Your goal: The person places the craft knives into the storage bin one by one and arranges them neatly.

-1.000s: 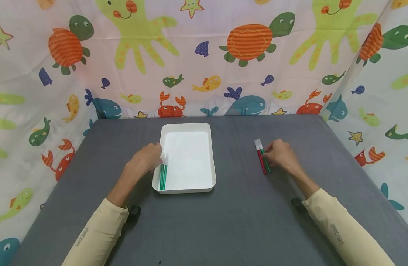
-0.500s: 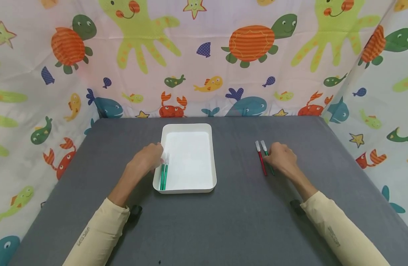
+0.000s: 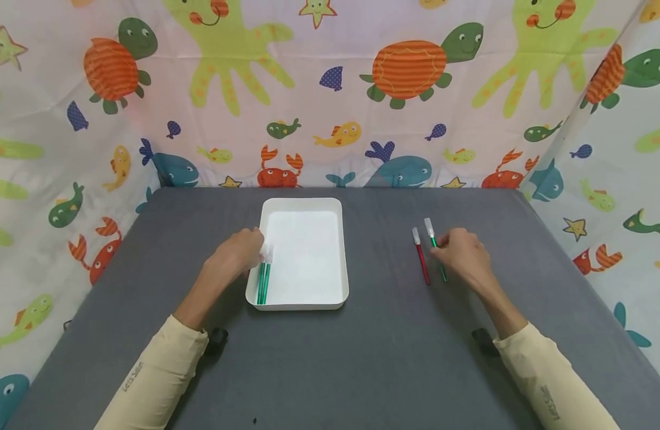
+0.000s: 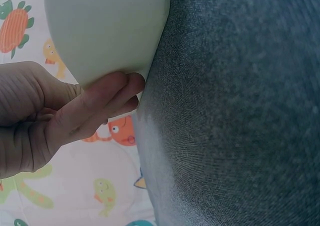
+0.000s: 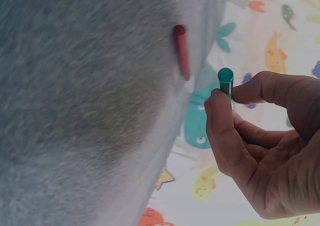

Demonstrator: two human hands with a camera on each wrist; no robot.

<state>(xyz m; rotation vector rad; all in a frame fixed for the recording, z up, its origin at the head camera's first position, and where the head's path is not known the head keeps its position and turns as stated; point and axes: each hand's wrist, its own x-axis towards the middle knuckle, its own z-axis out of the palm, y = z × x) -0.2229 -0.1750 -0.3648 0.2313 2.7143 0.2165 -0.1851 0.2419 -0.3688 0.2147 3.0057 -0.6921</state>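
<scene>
In the head view my right hand (image 3: 462,254) pinches a slim green pen (image 3: 433,239) with a pale, clear-looking cap at its far end. The right wrist view shows the round butt of this green pen (image 5: 225,76) between thumb and fingertips, raised off the table. A similar red pen (image 3: 422,263) lies on the table just left of that hand, apart from it. My left hand (image 3: 237,255) grips the left rim of a white tray (image 3: 335,298); its fingers press the outer wall in the left wrist view. Two green pens (image 3: 264,283) lie along the tray's left side.
The tray stands on a grey cloth-covered table (image 3: 373,358). A white curtain (image 3: 351,101) printed with sea animals rises behind the table's far edge and along both sides. Dark wrist devices (image 3: 484,341) sit under both forearms.
My right hand has drawn the green pen to the right, away from the red one, and lifted it. My left hand has stayed at the tray's rim.
</scene>
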